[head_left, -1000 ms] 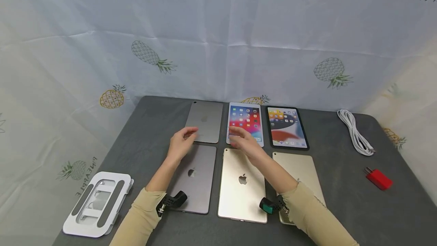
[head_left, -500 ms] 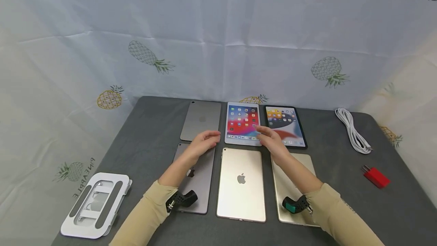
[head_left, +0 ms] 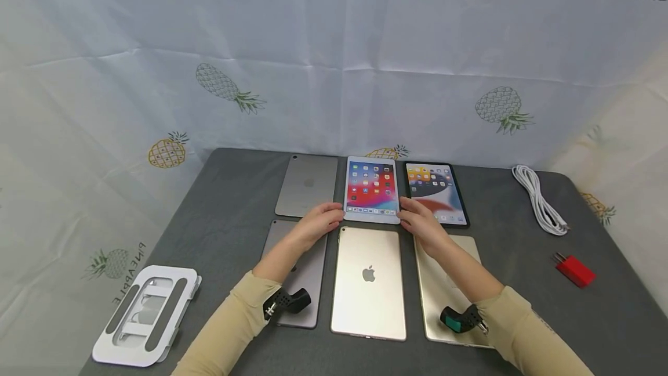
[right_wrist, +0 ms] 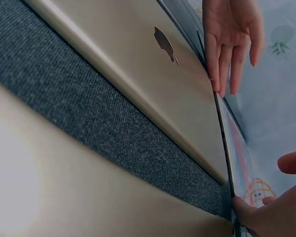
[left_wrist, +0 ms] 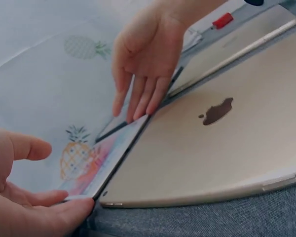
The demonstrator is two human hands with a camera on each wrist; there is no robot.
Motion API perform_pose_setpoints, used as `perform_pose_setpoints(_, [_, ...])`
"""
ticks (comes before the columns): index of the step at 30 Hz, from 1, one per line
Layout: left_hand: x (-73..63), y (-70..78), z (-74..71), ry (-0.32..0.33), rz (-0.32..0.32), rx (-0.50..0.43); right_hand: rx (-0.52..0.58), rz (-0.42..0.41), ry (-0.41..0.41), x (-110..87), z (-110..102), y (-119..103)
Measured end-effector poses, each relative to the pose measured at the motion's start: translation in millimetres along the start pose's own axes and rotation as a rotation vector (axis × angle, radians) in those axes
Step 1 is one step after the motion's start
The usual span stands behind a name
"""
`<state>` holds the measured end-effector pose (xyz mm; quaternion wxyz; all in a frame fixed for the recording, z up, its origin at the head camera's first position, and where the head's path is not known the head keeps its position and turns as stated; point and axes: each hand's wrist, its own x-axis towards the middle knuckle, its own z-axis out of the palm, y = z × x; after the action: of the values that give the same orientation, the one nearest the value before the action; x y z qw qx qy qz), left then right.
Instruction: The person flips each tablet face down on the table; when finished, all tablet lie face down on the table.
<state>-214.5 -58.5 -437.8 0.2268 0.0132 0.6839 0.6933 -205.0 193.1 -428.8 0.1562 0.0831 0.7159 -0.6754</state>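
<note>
A lit white-framed tablet lies face up in the middle of the back row. My left hand is at its lower left corner, fingers extended along the edge and thumb raised away, as the left wrist view shows. On the opposite side, my right hand has straight fingertips at the lower right edge. A gold tablet lies face down just in front, between my forearms. Under my left forearm is a grey tablet; another gold tablet is partly hidden by my right forearm.
Another grey tablet lies face down at back left. A lit black-framed tablet is back right. Farther right are a coiled white cable and a red charger plug. A white folding stand sits front left.
Both hands have shifted right from over the table's middle. The left has reached the white tablet's left corner, while the right has come down to its right edge. The tablets look unmoved.
</note>
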Motion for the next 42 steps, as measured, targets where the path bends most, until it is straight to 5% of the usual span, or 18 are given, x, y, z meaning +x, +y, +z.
perform_pose_setpoints(5, [6.7, 2.2, -1.6, 0.001, -0.055, -0.101, 0.036, 0.026, -0.004, -1.9, 0.1, -2.2])
perform_pose_setpoints(20, [11.9, 12.6, 10.2, 0.052, -0.115, -0.09, 0.105, 0.023, 0.02, -2.8, -0.4, -4.0])
perform_pose_setpoints(29, [13.8, 7.2, 12.9, 0.056, -0.071, -0.05, 0.184, 0.058, 0.015, -2.8, -2.7, -5.5])
perform_pose_setpoints(42, [18.1, 0.1, 12.0, 0.147, 0.021, -0.001, 0.212, 0.056, 0.004, -6.4, -6.3, -5.6])
